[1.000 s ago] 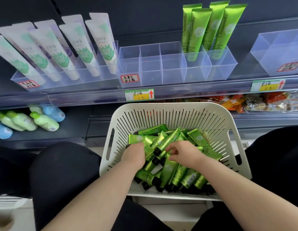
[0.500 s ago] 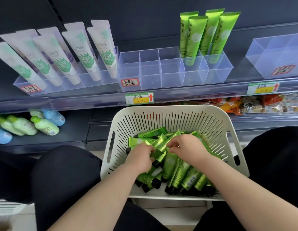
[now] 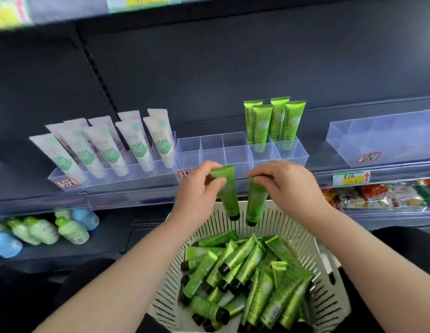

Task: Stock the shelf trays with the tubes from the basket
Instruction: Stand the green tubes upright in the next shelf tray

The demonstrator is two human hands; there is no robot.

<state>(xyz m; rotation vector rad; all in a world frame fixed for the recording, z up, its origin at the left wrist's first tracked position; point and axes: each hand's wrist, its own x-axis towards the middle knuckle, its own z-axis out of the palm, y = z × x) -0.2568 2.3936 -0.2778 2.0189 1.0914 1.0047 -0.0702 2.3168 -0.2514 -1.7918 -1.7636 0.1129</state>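
1. Left grip (image 3: 197,195) is pinched on the flat crimped end of one green tube (image 3: 227,191). Right grip (image 3: 288,186) is pinched the same way on a second tube (image 3: 256,203). Both are clamped, nothing loose.
2. Both tubes hang down from the grips with the black cap at the bottom, so the long axis is pretty much upright. The left one tilts a bit, its cap swinging toward the right one. The caps are close, but they look apart to me.
3. Straight below the grips is the basket (image 3: 329,306), with the rest of the pile (image 3: 242,272) lying flat every which way. The two held caps hang well above that pile, up by the basket's far rim.
4. The clear tray (image 3: 235,150) sits on the shelf just beyond the grips and slightly above them. Its empty cells are right beyond the left grip. Beyond the right grip stand four tubes (image 3: 274,121), already stocked.
5. My read is that no flipping is needed, since they're already cap-down: just lift up and forward.
6. The left grip is nearer the free cells. The right one probably has to drift toward the left grip's side. I can't tell if any cell by the standing tubes is free.
7. Watch the caps clearing the tray's front wall.
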